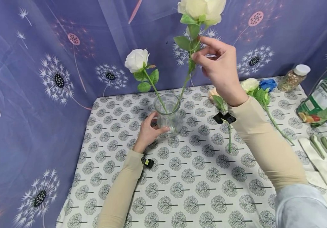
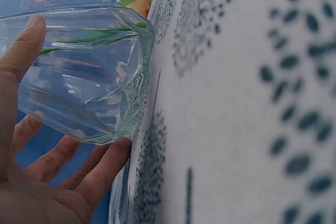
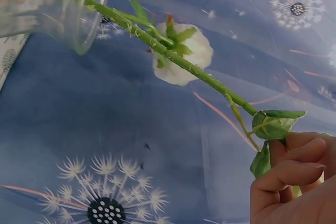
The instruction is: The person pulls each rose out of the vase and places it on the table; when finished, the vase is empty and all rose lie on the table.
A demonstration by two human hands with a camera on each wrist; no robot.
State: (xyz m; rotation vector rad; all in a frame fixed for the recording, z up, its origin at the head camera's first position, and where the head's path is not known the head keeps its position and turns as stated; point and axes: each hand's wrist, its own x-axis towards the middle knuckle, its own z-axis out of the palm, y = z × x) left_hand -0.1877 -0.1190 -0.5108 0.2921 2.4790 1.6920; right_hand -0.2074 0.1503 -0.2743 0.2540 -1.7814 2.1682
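A clear glass vase stands upright on the tree-print tablecloth. My left hand holds its lower side, thumb at the front and fingers around the far left. In the left wrist view, one fingertip is near the vase base. A white artificial rose leans left out of the vase. Above and to the right, my right hand pinches the upper stem of a cream rose by its leaves. That stem runs down into the vase mouth; in the right wrist view the stem passes its rim.
Right of the vase lie a peach rose, partly behind my right arm, a pale yellow rose and a blue rose. Farther right are a white-capped jar, a printed bag and gloves. A purple curtain hangs behind.
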